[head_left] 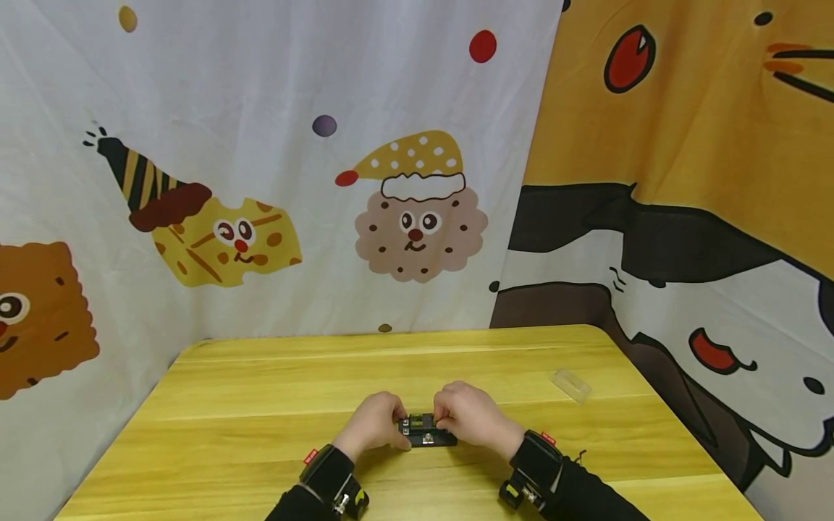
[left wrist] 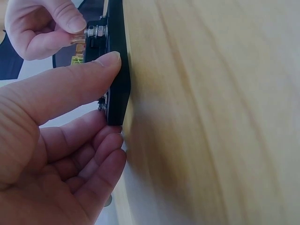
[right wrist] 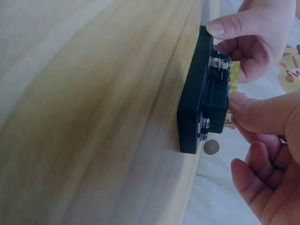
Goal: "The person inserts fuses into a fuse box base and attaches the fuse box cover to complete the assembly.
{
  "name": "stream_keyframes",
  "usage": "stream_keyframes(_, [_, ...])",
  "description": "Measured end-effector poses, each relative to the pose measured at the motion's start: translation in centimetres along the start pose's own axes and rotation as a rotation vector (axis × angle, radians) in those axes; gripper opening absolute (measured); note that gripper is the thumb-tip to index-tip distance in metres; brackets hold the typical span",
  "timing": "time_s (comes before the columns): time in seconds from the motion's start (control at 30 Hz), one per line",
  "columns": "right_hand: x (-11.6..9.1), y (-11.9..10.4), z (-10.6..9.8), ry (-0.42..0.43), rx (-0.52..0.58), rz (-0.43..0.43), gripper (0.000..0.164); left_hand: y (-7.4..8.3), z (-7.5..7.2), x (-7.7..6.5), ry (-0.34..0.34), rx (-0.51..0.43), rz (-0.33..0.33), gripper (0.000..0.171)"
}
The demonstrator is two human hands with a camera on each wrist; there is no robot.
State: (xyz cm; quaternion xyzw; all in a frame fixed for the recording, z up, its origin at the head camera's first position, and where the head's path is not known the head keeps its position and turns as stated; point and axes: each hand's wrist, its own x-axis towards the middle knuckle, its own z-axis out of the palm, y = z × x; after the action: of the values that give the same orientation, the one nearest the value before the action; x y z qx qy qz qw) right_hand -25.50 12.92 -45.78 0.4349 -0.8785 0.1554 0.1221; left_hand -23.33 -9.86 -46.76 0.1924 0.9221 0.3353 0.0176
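A black fuse block [head_left: 431,439] with metal studs and nuts sits on the wooden table between both hands. My left hand [head_left: 373,423] holds it at its left end, thumb on the base's near edge and fingers at the end and behind. Along its top, in the right wrist view, are a yellow translucent fuse [right wrist: 235,69] and an orange translucent fuse [right wrist: 229,123]. My right hand [head_left: 474,417] pinches the orange fuse between thumb and forefinger, partly hiding it. Whether that fuse is fully seated, I cannot tell.
A clear plastic cover [head_left: 571,385] lies on the table [head_left: 274,391] to the right, beyond my right hand. Behind the table hangs a printed cartoon curtain [head_left: 260,94], which also runs along both sides.
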Motion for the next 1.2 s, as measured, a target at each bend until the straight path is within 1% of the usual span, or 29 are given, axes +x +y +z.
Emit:
stream_keyframes(0.2, [0.0,-0.12,0.01,-0.006,-0.004,0.0,0.026,0.03,0.03,0.01,-0.002,-0.003,-0.012,0.038])
stream_keyframes(0.43, [-0.01,-0.07,0.18,-0.011,-0.009,0.029,0.027,0.04,0.09,0.03,-0.005,-0.004,-0.021,0.038])
stream_keyframes(0.73, [0.07,-0.06,0.34,-0.006,-0.011,0.044,0.028,0.0,0.07,-0.01,-0.001,-0.007,-0.012,0.038])
stream_keyframes(0.9, [0.2,-0.12,0.22,-0.025,0.007,0.067,0.028,0.07,0.01,-0.05,0.0,-0.006,-0.009,0.038])
stream_keyframes(1.2, [0.49,-0.18,0.05,-0.025,0.031,0.067,0.027,-0.1,0.02,0.07,-0.002,0.002,-0.014,0.038])
